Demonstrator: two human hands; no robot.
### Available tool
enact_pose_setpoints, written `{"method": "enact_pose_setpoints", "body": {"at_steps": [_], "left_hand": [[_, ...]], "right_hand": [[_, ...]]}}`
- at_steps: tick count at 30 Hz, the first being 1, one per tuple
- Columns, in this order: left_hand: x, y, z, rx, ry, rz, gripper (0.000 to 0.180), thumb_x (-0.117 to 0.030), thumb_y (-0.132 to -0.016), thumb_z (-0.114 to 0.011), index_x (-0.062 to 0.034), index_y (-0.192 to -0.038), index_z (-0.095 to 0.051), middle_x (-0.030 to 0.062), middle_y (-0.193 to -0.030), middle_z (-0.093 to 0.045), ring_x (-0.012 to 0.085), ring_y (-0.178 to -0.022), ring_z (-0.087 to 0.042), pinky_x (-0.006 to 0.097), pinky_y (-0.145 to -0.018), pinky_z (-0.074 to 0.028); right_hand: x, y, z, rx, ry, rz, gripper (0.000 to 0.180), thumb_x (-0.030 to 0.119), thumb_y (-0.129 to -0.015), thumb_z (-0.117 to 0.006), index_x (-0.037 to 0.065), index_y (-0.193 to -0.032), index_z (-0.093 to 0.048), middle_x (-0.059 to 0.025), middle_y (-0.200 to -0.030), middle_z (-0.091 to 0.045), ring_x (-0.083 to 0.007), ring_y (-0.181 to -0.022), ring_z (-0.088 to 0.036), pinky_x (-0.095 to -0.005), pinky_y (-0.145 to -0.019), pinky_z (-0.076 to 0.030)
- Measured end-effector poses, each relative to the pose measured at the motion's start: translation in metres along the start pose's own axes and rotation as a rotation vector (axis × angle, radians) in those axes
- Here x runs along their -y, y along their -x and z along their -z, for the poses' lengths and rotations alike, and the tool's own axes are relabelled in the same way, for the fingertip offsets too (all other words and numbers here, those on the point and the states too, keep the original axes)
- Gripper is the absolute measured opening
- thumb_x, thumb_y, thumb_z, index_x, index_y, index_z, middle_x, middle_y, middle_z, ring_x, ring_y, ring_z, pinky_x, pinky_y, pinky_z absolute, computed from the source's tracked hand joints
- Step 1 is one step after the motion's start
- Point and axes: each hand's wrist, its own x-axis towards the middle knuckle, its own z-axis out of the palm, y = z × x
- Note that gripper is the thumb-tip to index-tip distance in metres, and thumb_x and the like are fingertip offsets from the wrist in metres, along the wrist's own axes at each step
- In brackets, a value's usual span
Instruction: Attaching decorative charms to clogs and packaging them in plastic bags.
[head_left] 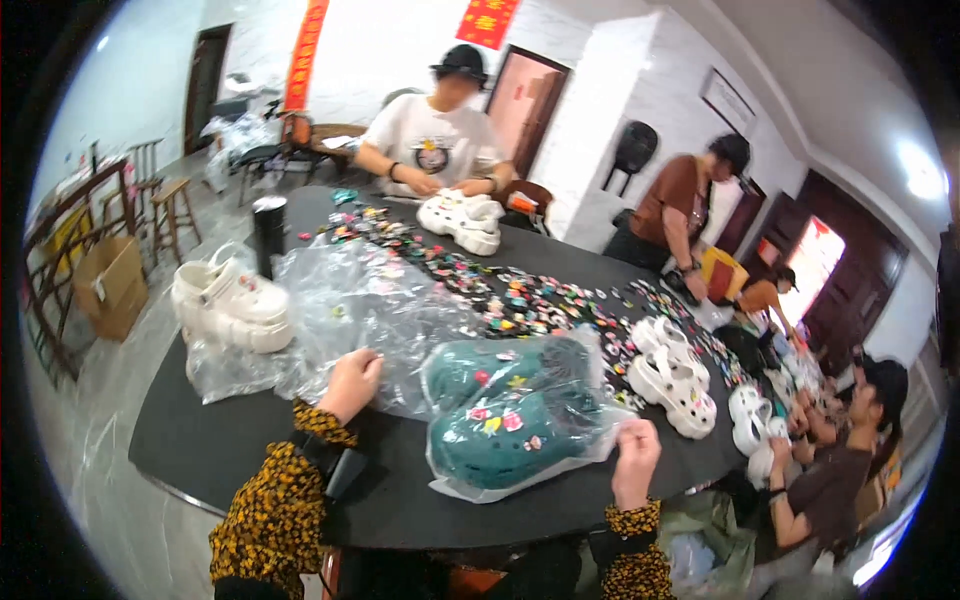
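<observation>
In front of me on the black table lies a pair of green clogs [505, 435] with colourful charms, inside a clear plastic bag [603, 425]. My right hand [637, 462] is closed on the bag's right edge, beside the clogs. To the left of the bag, my left hand [355, 385] is curled closed near loose clear plastic bags [350, 310]; what its fingers hold, if anything, does not show. A pair of white clogs [235, 305] rests on plastic at the left. Several more white clogs [675, 380] sit to the right of the bagged pair.
Small colourful charms [520, 295] are strewn across the black table [390, 500]. A dark cylinder [269, 237] stands at the table's left rim. Across from me, a person [435, 150] handles a white clog [460, 220]. More people work along the right side. A cardboard box [110, 285] sits at the left.
</observation>
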Motion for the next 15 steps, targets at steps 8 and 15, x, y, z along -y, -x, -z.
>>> {"method": "enact_pose_setpoints", "body": {"at_steps": [8, 15], "left_hand": [[-0.012, -0.003, -0.005, 0.092, 0.189, 0.080, 0.020, -0.011, -0.083, -0.052, 0.0042, -0.071, -0.058, 0.0099, -0.061, -0.060, 0.0150, -0.057, -0.058, 0.028, -0.053, -0.044], [0.004, -0.009, 0.006, 0.109, 0.306, 0.165, 0.021, -0.015, -0.090, -0.051, 0.0000, -0.076, -0.053, 0.0053, -0.064, -0.056, 0.0116, -0.053, -0.050, 0.025, -0.049, -0.040]], "right_hand": [[-0.042, 0.043, 0.064, -0.072, 0.098, -0.051, 0.034, 0.001, -0.091, -0.050, 0.000, -0.125, -0.044, -0.0055, -0.099, -0.059, -0.0099, -0.076, -0.057, -0.0243, -0.067, -0.049], [-0.051, 0.052, 0.056, -0.147, 0.210, -0.127, 0.028, 0.004, -0.088, -0.055, 0.000, -0.116, -0.052, -0.0073, -0.084, -0.064, -0.0112, -0.073, -0.062, -0.0263, -0.065, -0.051]]}}
